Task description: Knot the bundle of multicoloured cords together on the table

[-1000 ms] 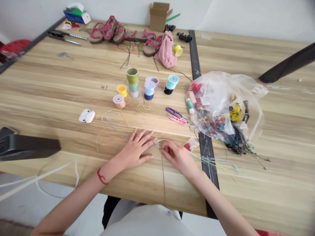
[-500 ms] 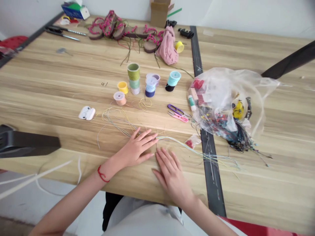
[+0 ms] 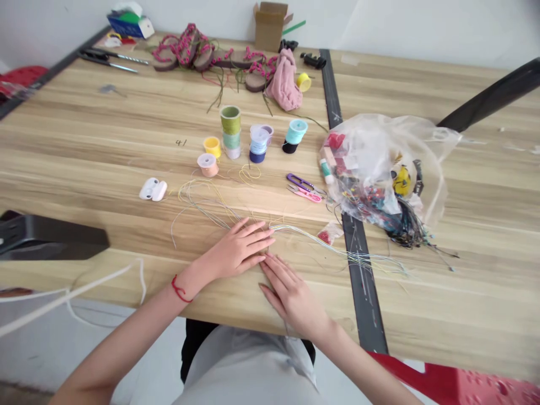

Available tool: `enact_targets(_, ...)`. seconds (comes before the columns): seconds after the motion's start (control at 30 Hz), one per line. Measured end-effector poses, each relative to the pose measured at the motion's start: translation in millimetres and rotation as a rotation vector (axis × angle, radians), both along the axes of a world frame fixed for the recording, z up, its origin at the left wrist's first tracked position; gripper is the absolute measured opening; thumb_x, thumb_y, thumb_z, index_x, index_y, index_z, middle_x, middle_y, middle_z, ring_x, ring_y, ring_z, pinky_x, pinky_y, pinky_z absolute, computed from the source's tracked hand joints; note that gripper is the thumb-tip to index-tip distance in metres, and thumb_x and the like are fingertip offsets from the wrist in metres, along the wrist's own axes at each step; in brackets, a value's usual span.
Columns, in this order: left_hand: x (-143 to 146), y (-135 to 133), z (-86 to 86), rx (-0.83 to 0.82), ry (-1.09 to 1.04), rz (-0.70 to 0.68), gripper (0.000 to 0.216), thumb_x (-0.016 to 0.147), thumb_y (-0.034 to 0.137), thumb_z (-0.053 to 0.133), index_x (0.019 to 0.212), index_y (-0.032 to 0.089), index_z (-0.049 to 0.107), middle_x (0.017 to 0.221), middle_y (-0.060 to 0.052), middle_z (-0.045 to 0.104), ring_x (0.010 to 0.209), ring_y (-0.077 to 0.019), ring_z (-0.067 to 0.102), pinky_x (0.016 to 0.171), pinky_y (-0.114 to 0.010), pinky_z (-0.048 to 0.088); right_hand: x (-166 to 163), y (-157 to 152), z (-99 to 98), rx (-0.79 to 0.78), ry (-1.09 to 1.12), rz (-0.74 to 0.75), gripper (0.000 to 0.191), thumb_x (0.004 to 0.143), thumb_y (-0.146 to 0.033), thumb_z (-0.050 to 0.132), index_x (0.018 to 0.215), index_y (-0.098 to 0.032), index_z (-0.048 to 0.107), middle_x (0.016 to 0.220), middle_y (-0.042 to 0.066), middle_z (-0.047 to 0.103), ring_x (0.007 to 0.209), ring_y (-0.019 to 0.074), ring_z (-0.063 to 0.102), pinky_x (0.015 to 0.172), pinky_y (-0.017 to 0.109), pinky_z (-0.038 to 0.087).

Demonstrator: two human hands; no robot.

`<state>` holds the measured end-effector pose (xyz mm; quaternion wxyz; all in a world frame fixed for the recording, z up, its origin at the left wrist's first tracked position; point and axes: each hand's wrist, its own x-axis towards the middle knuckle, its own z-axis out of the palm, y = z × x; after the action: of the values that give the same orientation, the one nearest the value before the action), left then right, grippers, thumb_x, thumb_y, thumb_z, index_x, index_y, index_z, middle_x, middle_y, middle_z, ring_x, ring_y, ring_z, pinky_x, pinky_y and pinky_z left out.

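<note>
Head view: L hand [image 3: 248,247] atop threads [image 3: 306,234], R hand [image 3: 292,295] nr tbl edge [image 3: 225,316].

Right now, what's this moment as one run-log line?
left hand: palm-down over threads | right hand: palm-down beside left hand | pink snips: beside purple snips, untouched

This looks like a craft workroom; whether it belongs to a home cannot be told. Spools [image 3: 231,119] of many colours stand on a wood-grained table [image 3: 139,124], with snips [image 3: 300,182], loose threads [image 3: 295,229] and a clear bag [image 3: 367,146] of small bits. Sandals [image 3: 202,58] with pink knotted straps lie near a cardboard box [image 3: 269,31]. The wall [image 3: 202,16] is plain white; a red plastic seat [image 3: 481,385] shows below.
</note>
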<state>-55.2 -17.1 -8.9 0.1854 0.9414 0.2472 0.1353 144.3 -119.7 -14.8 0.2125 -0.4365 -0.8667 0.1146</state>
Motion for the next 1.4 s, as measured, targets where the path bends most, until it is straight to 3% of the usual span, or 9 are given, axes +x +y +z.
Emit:
enact_targets(0.3,-3,3,-4.7,-0.021,0.031,-0.025,0.043,0.102,0.041,0.046,0.142,0.026,0.051,0.156,-0.004,0.039,0.148,-0.0247,0.029,0.123,-0.051,0.014,6,-12,-3.8,0.013,0.084,0.014,0.038,0.097,-0.018,0.048,0.135,-0.013,0.054,0.138,0.017,0.057,0.133,0.0269,0.051,0.105,0.043,0.052)
enact_targets(0.4,-2,2,-3.3,-0.034,0.044,-0.02,0.044,0.102,0.038,0.046,0.144,0.026,0.048,0.156,-0.002,0.039,0.148,-0.0232,0.029,0.123,-0.049,0.012,2,-18,-1.4,-0.011,0.137,-0.164,0.031,0.097,-0.018,0.049,0.126,-0.013,0.056,0.13,0.018,0.059,0.119,0.0253,0.06,0.096,0.04,0.055)
enact_targets(0.57,-2,2,-1.1,-0.072,0.041,0.009,0.054,0.102,0.038,0.045,0.153,0.025,0.032,0.156,-0.003,0.04,0.148,-0.021,0.029,0.124,-0.046,0.011,-4,-28,5.0,-0.066,0.017,-0.488,0.017,0.098,-0.025,0.046,0.093,-0.017,0.06,0.089,0.011,0.065,0.08,0.0258,0.061,0.071,0.043,0.052)
enact_targets(0.63,-2,2,-1.3,-0.078,0.044,0.012,0.055,0.102,0.039,0.044,0.154,0.025,0.03,0.156,-0.003,0.039,0.148,-0.0208,0.028,0.124,-0.046,0.01,-4,-28,8.0,-0.188,0.108,-0.52,0.025,0.1,-0.027,0.04,0.085,-0.019,0.058,0.084,0.009,0.064,0.077,0.0243,0.061,0.07,0.041,0.051)
enact_targets(0.73,-3,3,-1.4,-0.087,0.051,0.011,0.055,0.102,0.039,0.044,0.154,0.026,0.029,0.157,-0.002,0.038,0.148,-0.021,0.028,0.124,-0.046,0.01,-3,-24,12.6,-0.512,0.5,-0.564,0.03,0.098,-0.044,0.045,0.085,-0.02,0.057,0.081,0.007,0.066,0.07,0.0193,0.062,0.063,0.033,0.051)
enact_targets(0.9,-2,2,0.8,-0.101,0.056,0.012,0.057,0.102,0.038,0.045,0.155,0.025,0.026,0.157,-0.003,0.037,0.148,-0.0207,0.028,0.124,-0.045,0.011,0,-14,21.8,-1.07,1.062,-0.595,0.051,0.076,-0.067,0.066,0.091,-0.02,0.052,0.065,0.0,0.065,0.041,0.0108,0.053,0.036,0.023,0.04)
enact_targets(1.0,-2,2,2.2,-0.111,0.053,0.017,0.06,0.102,0.036,0.046,0.156,0.026,0.023,0.157,-0.003,0.038,0.148,-0.0207,0.029,0.124,-0.046,0.012,0,-14,27.5,-1.127,1.125,-0.682,0.066,0.063,-0.064,0.079,0.104,-0.02,0.052,0.06,-0.002,0.067,0.042,0.0134,0.059,0.039,0.023,0.045)
enact_targets(1.1,-2,2,3.1,-0.126,0.047,0.024,0.064,0.101,0.034,0.049,0.156,0.026,0.019,0.156,-0.004,0.039,0.147,-0.0202,0.029,0.124,-0.046,0.012,0,-15,30.0,-1.186,1.104,-0.715,0.064,0.057,-0.061,0.083,0.096,-0.018,0.057,0.056,-0.001,0.067,0.045,0.0148,0.063,0.044,0.025,0.051)
enact_targets(1.4,-2,2,3.4,-0.153,0.033,0.041,0.066,0.099,0.033,0.051,0.156,0.027,0.019,0.155,-0.005,0.042,0.147,-0.0208,0.031,0.124,-0.046,0.012,5,-13,22.3,-1.385,1.13,-0.651,0.056,0.062,-0.064,0.08,0.084,-0.016,0.061,0.062,0.002,0.071,0.054,0.016,0.07,0.051,0.024,0.056)
